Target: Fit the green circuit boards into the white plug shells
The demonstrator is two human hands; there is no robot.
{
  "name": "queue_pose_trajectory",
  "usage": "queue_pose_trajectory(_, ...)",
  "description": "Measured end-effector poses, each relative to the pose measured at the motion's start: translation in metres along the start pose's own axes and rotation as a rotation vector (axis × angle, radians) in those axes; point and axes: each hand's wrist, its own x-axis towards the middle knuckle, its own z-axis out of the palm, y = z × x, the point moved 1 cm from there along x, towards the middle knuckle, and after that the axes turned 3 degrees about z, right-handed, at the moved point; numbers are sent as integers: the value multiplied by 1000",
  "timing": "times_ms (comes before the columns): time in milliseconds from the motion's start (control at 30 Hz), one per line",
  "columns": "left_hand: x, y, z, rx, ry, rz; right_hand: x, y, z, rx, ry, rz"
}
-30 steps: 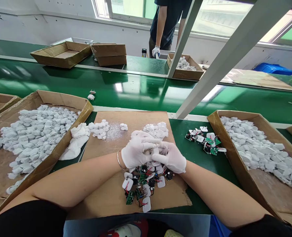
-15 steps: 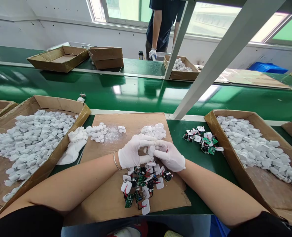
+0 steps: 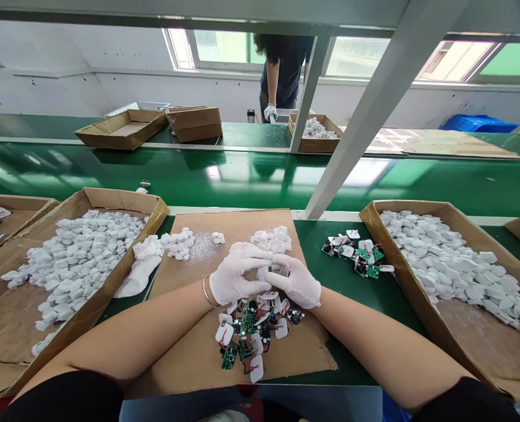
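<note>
My left hand (image 3: 236,274) and my right hand (image 3: 296,281), both in white gloves, meet over a cardboard sheet (image 3: 198,346). Together their fingers pinch a small white plastic part (image 3: 272,271) between them. Just below the hands lies a heap of green circuit boards with white plug pieces and red wires (image 3: 251,331). A small pile of white shells (image 3: 272,238) sits just beyond the hands.
A cardboard box of white shells (image 3: 73,264) stands at the left, another (image 3: 444,258) at the right. More circuit boards (image 3: 356,252) lie on the green bench. Beyond the green conveyor (image 3: 242,176) another person's gloved hand (image 3: 269,112) is near a box (image 3: 315,129). A slanted metal post (image 3: 356,117) rises ahead.
The camera has tilted up, so everything sits a little lower. My hands stay together on the white part, with the fingers shifting slightly.
</note>
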Motion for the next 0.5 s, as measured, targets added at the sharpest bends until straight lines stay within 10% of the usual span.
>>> queue_pose_trajectory(200,1,-5,-25,203,343,-291,-2,2,-6,-182,202,-256)
queue_pose_trajectory(367,50,-76,-60,248,249,-804,13,9,-31,-364,777,-468)
queue_pose_trajectory(500,81,-131,-68,261,141,-986,31,18,-53,-283,899,-442)
